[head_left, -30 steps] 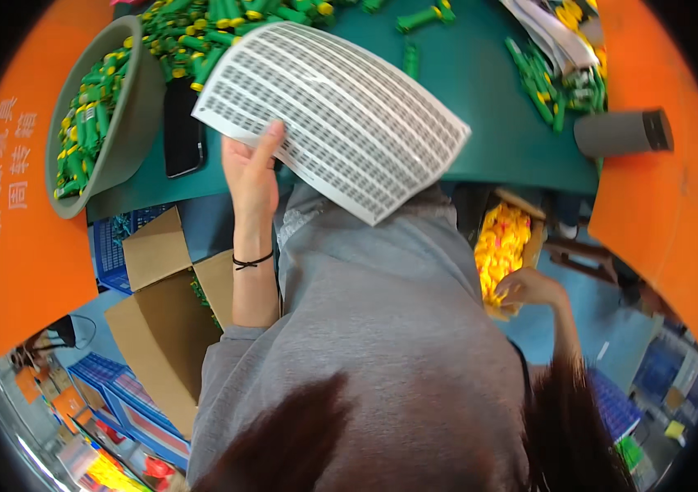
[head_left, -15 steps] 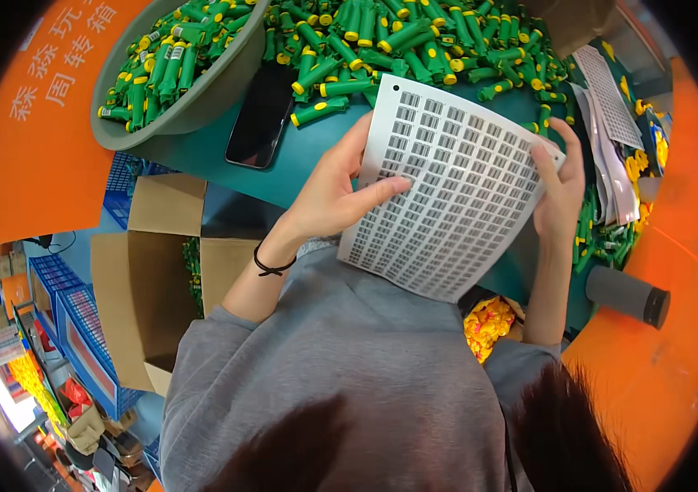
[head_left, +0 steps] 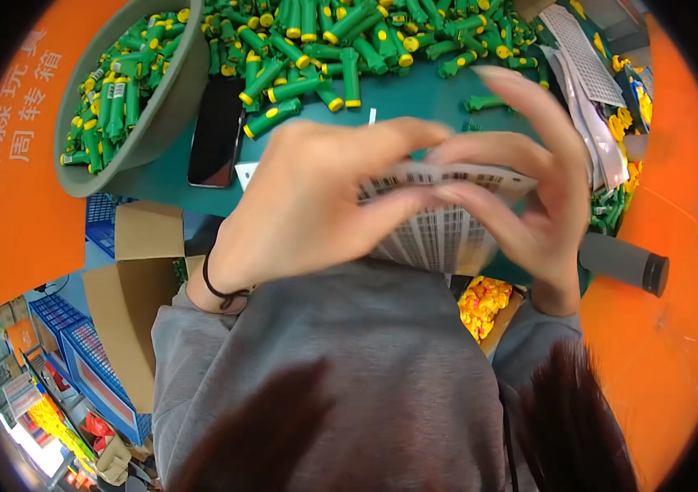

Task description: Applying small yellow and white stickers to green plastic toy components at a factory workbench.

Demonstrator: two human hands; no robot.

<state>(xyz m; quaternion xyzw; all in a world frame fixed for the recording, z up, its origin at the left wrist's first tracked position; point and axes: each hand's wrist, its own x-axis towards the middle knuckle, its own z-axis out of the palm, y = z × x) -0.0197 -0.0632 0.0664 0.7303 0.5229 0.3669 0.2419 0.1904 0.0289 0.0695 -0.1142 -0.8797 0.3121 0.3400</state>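
A white sheet of barcode stickers hangs in front of my chest, its upper edge bent and its lower part blurred. My left hand pinches the upper edge near the middle, thumb below and fingers above. Meeting it there, my right hand also closes thumb and forefinger on that edge, while its other fingers arch upward. The left hand and its wrist, with a black band, cover part of the sheet. Beyond the hands, green tubes with yellow ends lie heaped on the teal tabletop.
A grey-green basin full of similar tubes stands at left, beside a black phone. More sticker sheets and a dark grey cylinder lie at right. An open cardboard box sits lower left; yellow packets are below the table edge.
Both hands have come together at the sheet's upper edge from its two sides. The sheet has tipped from facing me to being bent and seen steeply. The view has shifted slightly.
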